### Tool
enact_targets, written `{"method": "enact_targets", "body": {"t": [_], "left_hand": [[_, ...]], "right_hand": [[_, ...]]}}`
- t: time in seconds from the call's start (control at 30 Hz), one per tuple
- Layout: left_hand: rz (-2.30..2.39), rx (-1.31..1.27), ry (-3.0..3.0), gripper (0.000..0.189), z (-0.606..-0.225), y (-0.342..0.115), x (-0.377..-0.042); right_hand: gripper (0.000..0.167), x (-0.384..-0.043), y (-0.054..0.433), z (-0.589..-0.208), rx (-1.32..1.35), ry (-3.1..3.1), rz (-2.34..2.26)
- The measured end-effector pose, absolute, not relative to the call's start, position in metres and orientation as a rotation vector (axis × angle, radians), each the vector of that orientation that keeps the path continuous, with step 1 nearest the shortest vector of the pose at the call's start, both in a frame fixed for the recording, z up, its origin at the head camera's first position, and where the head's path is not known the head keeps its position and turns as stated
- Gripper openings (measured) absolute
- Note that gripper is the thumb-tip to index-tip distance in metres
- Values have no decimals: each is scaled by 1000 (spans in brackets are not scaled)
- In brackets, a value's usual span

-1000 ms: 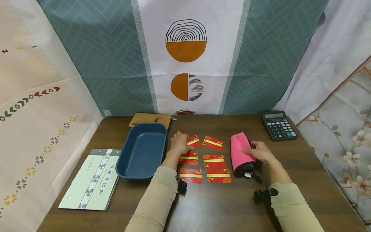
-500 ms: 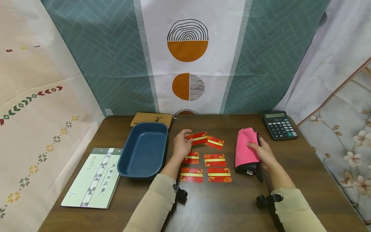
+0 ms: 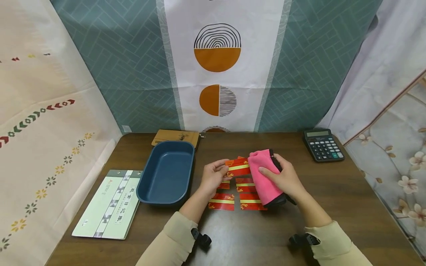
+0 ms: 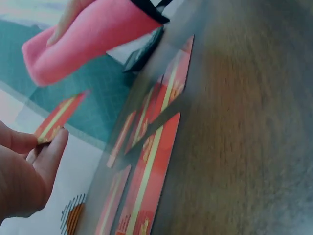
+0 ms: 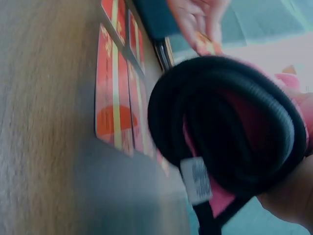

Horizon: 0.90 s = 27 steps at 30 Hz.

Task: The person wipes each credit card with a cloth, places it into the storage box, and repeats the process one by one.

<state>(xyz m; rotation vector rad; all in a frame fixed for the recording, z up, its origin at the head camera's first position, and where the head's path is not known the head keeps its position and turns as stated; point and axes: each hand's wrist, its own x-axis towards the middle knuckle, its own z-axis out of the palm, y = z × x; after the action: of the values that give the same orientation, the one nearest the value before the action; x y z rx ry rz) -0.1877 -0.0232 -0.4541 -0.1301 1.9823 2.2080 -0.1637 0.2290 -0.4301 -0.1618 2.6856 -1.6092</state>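
My left hand (image 3: 213, 178) pinches a red card with a yellow stripe (image 3: 239, 169) between thumb and fingers, raised off the table. My right hand (image 3: 285, 178) grips a rolled pink cloth (image 3: 264, 175) with black edging, its thumb on the near face. In the right wrist view the roll's coiled dark end (image 5: 164, 117) shows, with a white label (image 5: 196, 180). The left wrist view shows a gap between the held card (image 4: 57, 116) and the pink roll (image 4: 93, 39). Several more red cards (image 3: 221, 202) lie flat below both hands, some partly covered.
A blue tray (image 3: 141, 184) stands left of the cards, with a tan zip pouch (image 3: 176, 136) behind it. A pale green ledger (image 3: 106, 207) lies at far left. At the back right sits a black calculator (image 3: 323, 145). Curtains surround the brown table (image 3: 246, 236).
My left hand has lifted the back-left card and brought it right and nearer. The right hand has raised the pink roll and carried it left, over the right-hand cards.
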Motion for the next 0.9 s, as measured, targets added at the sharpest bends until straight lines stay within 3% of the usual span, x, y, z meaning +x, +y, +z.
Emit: {"method": "enact_targets", "body": {"t": [0.33, 0.73, 0.9], "left_hand": [[2284, -4, 1874, 34, -441, -22, -171], [2310, 45, 1873, 33, -442, -14, -161], [2297, 23, 1910, 32, -436, -21, -160]], "right_hand": [[49, -153, 195, -421, -428, 3064, -1468], [50, -141, 174, -424, -594, 3174, -1530], [49, -141, 182, -422, -458, 3326, -1526]]}}
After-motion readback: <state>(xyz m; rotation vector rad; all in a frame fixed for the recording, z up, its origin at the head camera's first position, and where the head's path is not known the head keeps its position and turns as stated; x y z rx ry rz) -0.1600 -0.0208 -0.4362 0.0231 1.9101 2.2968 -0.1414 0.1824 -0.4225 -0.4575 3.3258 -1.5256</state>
